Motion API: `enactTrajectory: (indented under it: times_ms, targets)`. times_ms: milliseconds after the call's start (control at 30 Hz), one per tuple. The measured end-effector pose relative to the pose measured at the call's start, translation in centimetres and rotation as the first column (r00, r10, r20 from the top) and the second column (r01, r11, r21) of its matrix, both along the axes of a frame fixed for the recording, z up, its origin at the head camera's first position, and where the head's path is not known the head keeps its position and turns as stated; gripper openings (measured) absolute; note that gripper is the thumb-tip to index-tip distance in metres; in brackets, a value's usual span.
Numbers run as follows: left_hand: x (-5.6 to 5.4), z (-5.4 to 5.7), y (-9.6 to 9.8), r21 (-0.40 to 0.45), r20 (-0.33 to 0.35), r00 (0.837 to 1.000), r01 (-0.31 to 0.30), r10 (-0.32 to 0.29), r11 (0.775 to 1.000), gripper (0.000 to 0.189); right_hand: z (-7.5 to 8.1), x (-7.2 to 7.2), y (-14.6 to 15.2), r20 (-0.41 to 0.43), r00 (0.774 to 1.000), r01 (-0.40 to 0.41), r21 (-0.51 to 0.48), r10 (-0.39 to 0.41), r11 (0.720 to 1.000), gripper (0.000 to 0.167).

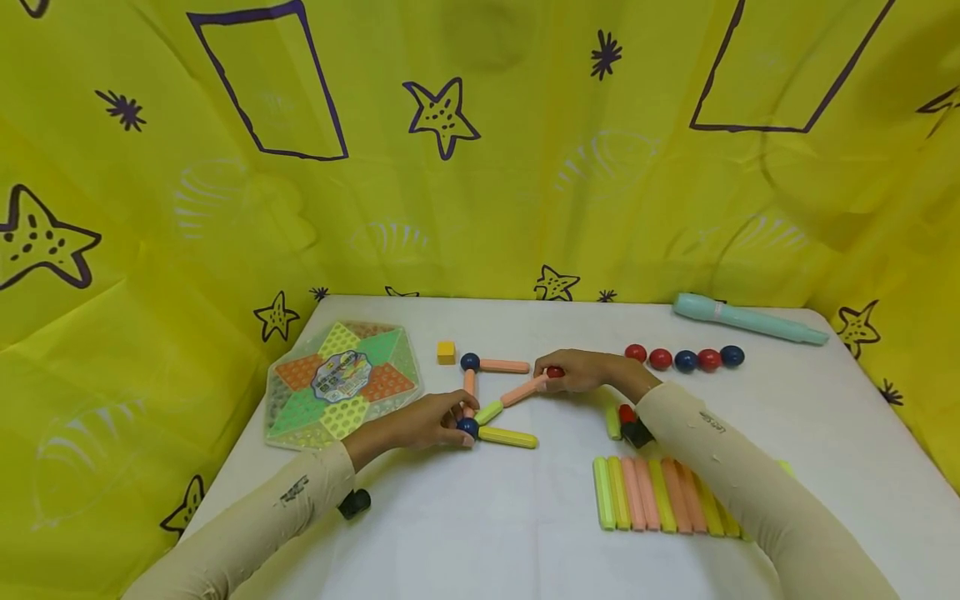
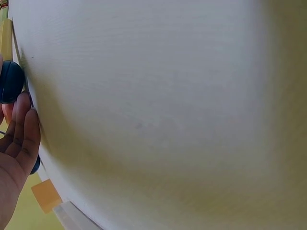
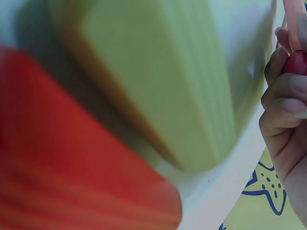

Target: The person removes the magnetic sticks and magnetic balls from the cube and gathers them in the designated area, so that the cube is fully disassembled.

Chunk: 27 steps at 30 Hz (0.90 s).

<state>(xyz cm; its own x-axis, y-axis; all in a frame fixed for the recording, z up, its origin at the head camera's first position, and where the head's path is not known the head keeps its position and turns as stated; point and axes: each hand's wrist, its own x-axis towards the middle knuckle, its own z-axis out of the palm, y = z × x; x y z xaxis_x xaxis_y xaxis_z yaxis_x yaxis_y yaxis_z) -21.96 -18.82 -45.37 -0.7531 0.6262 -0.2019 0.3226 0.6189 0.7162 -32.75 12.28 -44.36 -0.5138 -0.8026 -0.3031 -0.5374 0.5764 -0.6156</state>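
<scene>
My left hand [image 1: 433, 421] grips a dark blue ball [image 1: 467, 428] low on the tabletop, its thumb at the near side. From that ball a yellow stick [image 1: 508, 437] runs right, a short green stick [image 1: 489, 412] slants up right, and an orange-pink stick [image 1: 470, 382] leads away to a second blue ball [image 1: 470, 362]. Another pink stick [image 1: 504, 366] extends right from the second ball. My right hand [image 1: 577, 370] pinches a red ball [image 1: 555, 372] joined to a pink stick [image 1: 522, 390], whose other end meets the green stick. Curled fingers partly cover this red ball [image 3: 295, 63] in the right wrist view.
A patterned hexagonal box [image 1: 341, 379] and a yellow cube [image 1: 446, 352] lie at the left. Several red and blue balls [image 1: 686, 361] form a row at right. Coloured sticks [image 1: 648, 496] lie under my right forearm, near a short green stick [image 1: 613, 422]. Behind is a teal tube [image 1: 750, 321].
</scene>
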Motion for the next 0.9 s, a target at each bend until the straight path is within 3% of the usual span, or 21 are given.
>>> enactTrajectory:
  times_ms: [500,700,900]
  targets:
    - [-0.2,-0.2,-0.1,-0.020,-0.005,1.000,0.001,-0.001,1.000,0.047,0.1,-0.2,0.3,0.025,0.999,0.041,-0.010,-0.041,0.999,0.016]
    - [-0.2,-0.2,0.0,-0.012,0.005,1.000,-0.001,0.001,1.000,0.047,0.4,0.1,0.5,0.000,0.995,0.096,0.055,-0.096,0.994,0.033]
    - [-0.2,-0.2,-0.1,-0.022,-0.002,1.000,0.000,-0.001,1.000,0.047,1.9,0.6,1.3,0.073,0.981,0.174,0.058,-0.178,0.983,0.049]
